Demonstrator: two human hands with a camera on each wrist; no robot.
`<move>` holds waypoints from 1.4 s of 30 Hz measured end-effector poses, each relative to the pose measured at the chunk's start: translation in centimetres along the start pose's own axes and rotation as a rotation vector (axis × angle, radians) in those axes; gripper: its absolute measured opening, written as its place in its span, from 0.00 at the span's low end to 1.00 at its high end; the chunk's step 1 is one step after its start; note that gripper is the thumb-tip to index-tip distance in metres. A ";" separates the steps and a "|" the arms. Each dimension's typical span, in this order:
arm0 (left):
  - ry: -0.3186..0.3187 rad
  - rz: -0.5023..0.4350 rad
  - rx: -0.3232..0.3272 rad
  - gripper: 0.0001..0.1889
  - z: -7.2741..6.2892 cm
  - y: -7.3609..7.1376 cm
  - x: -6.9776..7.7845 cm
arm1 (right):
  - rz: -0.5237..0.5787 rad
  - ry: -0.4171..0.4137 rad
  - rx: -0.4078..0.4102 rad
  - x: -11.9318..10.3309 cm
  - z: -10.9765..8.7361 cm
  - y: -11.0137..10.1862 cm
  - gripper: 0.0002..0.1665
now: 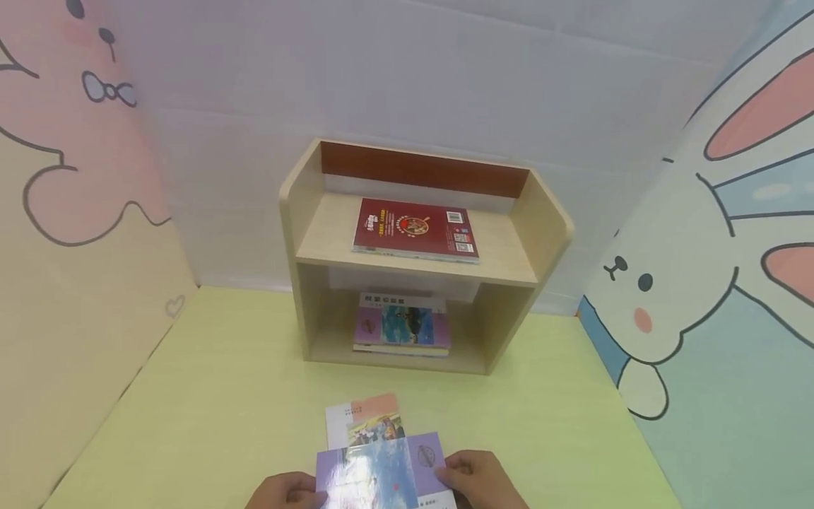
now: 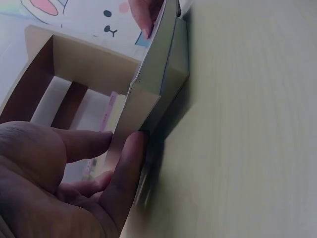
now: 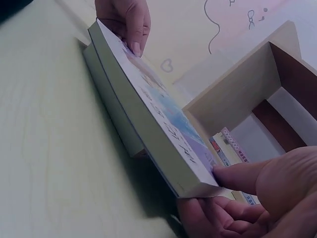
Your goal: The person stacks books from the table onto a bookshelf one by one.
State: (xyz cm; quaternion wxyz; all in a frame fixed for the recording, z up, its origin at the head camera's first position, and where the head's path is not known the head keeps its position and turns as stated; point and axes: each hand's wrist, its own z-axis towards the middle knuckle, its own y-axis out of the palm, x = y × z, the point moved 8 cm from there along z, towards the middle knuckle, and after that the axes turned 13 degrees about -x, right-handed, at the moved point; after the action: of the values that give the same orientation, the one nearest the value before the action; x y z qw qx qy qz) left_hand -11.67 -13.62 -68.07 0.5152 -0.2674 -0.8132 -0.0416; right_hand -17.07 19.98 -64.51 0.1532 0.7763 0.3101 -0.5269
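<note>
A thick paperback book (image 1: 372,477) with a purple and blue cover is held between both hands at the bottom of the head view. My left hand (image 1: 287,490) pinches its left edge, thumb on top and fingers beneath. At the opposite edge my right hand (image 1: 481,481) grips it the same way. Beneath it, on the table, lies a second book (image 1: 369,418) with a white and orange cover, partly covered by the held one. Both wrist views show the held book's pale page block (image 2: 143,101), slightly tilted, close over the lower book (image 3: 111,104).
A two-tier wooden bookshelf (image 1: 502,233) stands behind on the yellow table (image 1: 242,396). Its upper shelf carries a dark red book (image 1: 413,227). Several stacked books (image 1: 402,325) lie in the lower compartment. Walls with cartoon animals (image 1: 674,297) flank the table.
</note>
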 end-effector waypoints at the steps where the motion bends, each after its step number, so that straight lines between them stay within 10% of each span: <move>1: 0.009 -0.010 -0.006 0.23 0.0 0.0 0.0 | 0.012 -0.004 -0.004 0.0 -0.1 0.1 0.16; 7: 0.108 -0.030 0.010 0.21 -0.7 -1.1 1.6 | -0.042 -0.016 0.033 -1.8 -0.8 -0.5 0.16; 16: 0.154 -0.217 -0.059 0.22 -3.1 -3.6 8.7 | 0.134 -0.006 -0.008 -6.6 -1.9 -1.2 0.18; 42: 0.276 -0.080 -0.009 0.27 -2.9 -10.7 23.7 | 0.033 -0.101 0.155 -19.9 -2.4 -7.1 0.25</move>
State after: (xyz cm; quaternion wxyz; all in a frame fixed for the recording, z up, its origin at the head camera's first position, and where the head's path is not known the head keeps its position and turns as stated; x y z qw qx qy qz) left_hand -22.14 -14.51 -44.14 0.6189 -0.2286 -0.7445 -0.1020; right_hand -24.96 20.37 -44.78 0.1169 0.7633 0.2476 -0.5851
